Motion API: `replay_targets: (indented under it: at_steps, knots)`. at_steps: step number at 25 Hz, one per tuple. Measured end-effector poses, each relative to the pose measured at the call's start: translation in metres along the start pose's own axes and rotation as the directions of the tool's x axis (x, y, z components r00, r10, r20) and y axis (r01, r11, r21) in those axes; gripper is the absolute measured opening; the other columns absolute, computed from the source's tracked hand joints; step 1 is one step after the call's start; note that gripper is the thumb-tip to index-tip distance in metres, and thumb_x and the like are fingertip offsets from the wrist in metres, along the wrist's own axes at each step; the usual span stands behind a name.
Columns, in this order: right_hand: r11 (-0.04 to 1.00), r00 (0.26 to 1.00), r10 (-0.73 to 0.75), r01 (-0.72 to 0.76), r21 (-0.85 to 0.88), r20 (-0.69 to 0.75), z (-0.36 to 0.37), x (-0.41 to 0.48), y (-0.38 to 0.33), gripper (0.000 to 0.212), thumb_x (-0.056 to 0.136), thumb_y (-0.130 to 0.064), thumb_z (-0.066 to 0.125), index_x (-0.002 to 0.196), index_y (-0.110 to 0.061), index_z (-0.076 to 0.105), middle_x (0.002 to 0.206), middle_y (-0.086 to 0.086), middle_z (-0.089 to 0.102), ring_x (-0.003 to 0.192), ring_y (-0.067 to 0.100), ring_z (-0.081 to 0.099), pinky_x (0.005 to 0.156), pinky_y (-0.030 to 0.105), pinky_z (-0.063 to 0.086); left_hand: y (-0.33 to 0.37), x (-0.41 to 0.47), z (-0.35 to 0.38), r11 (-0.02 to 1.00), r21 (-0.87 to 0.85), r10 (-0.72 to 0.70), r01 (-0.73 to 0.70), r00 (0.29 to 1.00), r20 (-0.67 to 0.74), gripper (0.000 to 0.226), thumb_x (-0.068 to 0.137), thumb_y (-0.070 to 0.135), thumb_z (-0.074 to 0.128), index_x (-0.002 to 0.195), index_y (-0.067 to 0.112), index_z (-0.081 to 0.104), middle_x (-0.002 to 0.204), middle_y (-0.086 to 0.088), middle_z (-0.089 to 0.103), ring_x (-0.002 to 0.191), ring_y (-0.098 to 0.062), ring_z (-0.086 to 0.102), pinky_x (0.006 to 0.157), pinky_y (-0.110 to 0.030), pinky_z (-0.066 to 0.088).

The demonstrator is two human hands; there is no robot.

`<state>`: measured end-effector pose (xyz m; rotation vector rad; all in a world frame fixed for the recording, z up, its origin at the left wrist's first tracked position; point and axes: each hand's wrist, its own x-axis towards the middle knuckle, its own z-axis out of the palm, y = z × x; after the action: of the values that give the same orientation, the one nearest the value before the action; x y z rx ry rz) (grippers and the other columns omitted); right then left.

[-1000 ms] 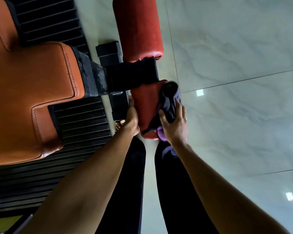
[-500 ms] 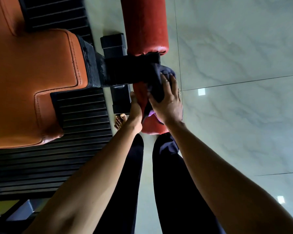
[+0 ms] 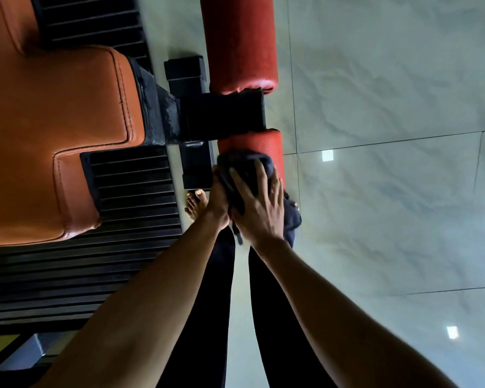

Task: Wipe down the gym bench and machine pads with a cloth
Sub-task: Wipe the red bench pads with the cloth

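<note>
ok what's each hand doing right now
left hand: against the near roller pad, fingers hidden, cannot tell
right hand: open, pressing the cloth on it

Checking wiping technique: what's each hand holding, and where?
Right hand presses the dark cloth at its middle onto the near red roller pad, fingers spread. Left hand sits against the pad's left side, grip hidden.

Rt of both rollers: open tiled floor (image 3: 389, 191), free approach. Lft blocked: black frame bracket (image 3: 221, 116) fills gap btwn far roller pad (image 3: 238, 43) & near roller pad (image 3: 263, 144); black post (image 3: 195, 169), orange bench seat (image 3: 53, 130) crowd that side. Bare foot (image 3: 196, 204) below post.
</note>
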<state>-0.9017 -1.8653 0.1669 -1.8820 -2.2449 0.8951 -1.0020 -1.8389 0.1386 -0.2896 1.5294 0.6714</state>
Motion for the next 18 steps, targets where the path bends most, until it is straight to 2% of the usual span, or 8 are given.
replay_targets:
  at_steps: [2, 4, 7, 9, 11, 13, 16, 18]
  knots:
    - [0.996, 0.998, -0.056, 0.054, -0.077, -0.023, -0.004, 0.050, -0.001, 0.065, 0.091, -0.052, 0.064, 0.151, -0.035, 0.046, 0.159, 0.017, 0.036, 0.143, 0.051, 0.033, 0.115, 0.066, 0.032, 0.001, -0.002, 0.002, 1.000, 0.019, 0.016, -0.016, 0.999, -0.038, 0.056, 0.100, 0.066, 0.031, 0.115, 0.024, 0.064, 0.115, 0.000, 0.072, 0.102, -0.014, 0.069, 0.086, -0.030, 0.053]
    - [0.994, 0.998, -0.029, 0.024, -0.107, -0.049, -0.008, 0.071, 0.004, 0.071, 0.090, -0.064, 0.061, 0.152, -0.034, 0.044, 0.161, 0.014, 0.033, 0.147, 0.048, 0.028, 0.119, 0.063, 0.026, 0.001, 0.004, -0.001, 0.997, 0.074, -0.031, 0.039, 0.994, -0.104, 0.067, 0.094, 0.075, 0.034, 0.114, 0.019, 0.065, 0.116, -0.007, 0.071, 0.103, -0.019, 0.069, 0.089, -0.034, 0.055]
    - [0.999, 0.998, 0.006, -0.009, -0.049, -0.055, -0.010, 0.028, 0.009, 0.066, 0.092, -0.057, 0.057, 0.152, -0.034, 0.043, 0.162, 0.012, 0.033, 0.148, 0.045, 0.026, 0.118, 0.062, 0.029, 0.006, 0.006, -0.001, 0.997, 0.076, -0.010, 0.013, 0.999, -0.039, 0.054, 0.105, 0.058, 0.021, 0.107, 0.023, 0.062, 0.103, -0.002, 0.072, 0.078, -0.011, 0.071, 0.066, -0.024, 0.055]
    - [0.999, 0.998, 0.020, -0.023, -0.040, -0.055, -0.006, -0.015, 0.024, 0.065, 0.090, -0.050, 0.061, 0.150, -0.034, 0.043, 0.161, 0.012, 0.035, 0.147, 0.045, 0.028, 0.117, 0.061, 0.032, 0.007, 0.011, 0.001, 0.997, 0.069, -0.031, 0.031, 0.999, 0.011, 0.063, 0.105, 0.057, 0.016, 0.107, 0.015, 0.063, 0.087, -0.006, 0.075, 0.068, -0.013, 0.073, 0.054, -0.019, 0.053]
    - [0.998, 0.999, 0.013, -0.016, -0.060, -0.050, -0.003, -0.045, 0.036, 0.067, 0.087, -0.040, 0.069, 0.150, -0.032, 0.046, 0.160, 0.013, 0.036, 0.147, 0.045, 0.029, 0.118, 0.061, 0.032, 0.009, 0.010, 0.001, 0.999, 0.027, -0.044, 0.043, 0.999, 0.027, 0.071, 0.103, 0.062, 0.019, 0.102, 0.010, 0.068, 0.082, -0.013, 0.076, 0.080, -0.023, 0.074, 0.059, -0.024, 0.055]
    - [0.996, 0.997, -0.054, 0.050, -0.074, -0.051, -0.005, -0.045, 0.040, 0.067, 0.087, -0.033, 0.071, 0.150, -0.031, 0.048, 0.160, 0.014, 0.036, 0.150, 0.045, 0.024, 0.121, 0.061, 0.025, 0.009, 0.009, 0.003, 0.997, 0.009, -0.071, 0.071, 0.997, -0.016, 0.074, 0.099, 0.066, 0.023, 0.105, 0.009, 0.069, 0.092, -0.018, 0.075, 0.096, -0.034, 0.070, 0.070, -0.031, 0.054]
    - [0.982, 0.984, -0.179, 0.177, -0.064, -0.019, -0.012, 0.003, 0.037, 0.063, 0.091, -0.039, 0.068, 0.150, -0.031, 0.048, 0.161, 0.015, 0.035, 0.152, 0.045, 0.018, 0.122, 0.063, 0.018, 0.008, -0.013, 0.015, 0.997, -0.007, -0.080, 0.080, 0.995, -0.058, 0.067, 0.103, 0.061, 0.024, 0.112, 0.010, 0.067, 0.082, -0.010, 0.076, 0.075, -0.024, 0.073, 0.058, -0.023, 0.054]
    - [0.991, 0.991, -0.133, 0.133, -0.025, -0.006, -0.018, 0.043, 0.030, 0.065, 0.094, -0.052, 0.060, 0.154, -0.032, 0.042, 0.164, 0.012, 0.031, 0.153, 0.040, 0.019, 0.121, 0.060, 0.025, 0.006, -0.014, 0.019, 0.998, 0.010, -0.069, 0.070, 0.995, -0.072, 0.061, 0.107, 0.054, 0.023, 0.120, 0.011, 0.065, 0.088, -0.008, 0.076, 0.075, -0.019, 0.072, 0.063, -0.024, 0.055]
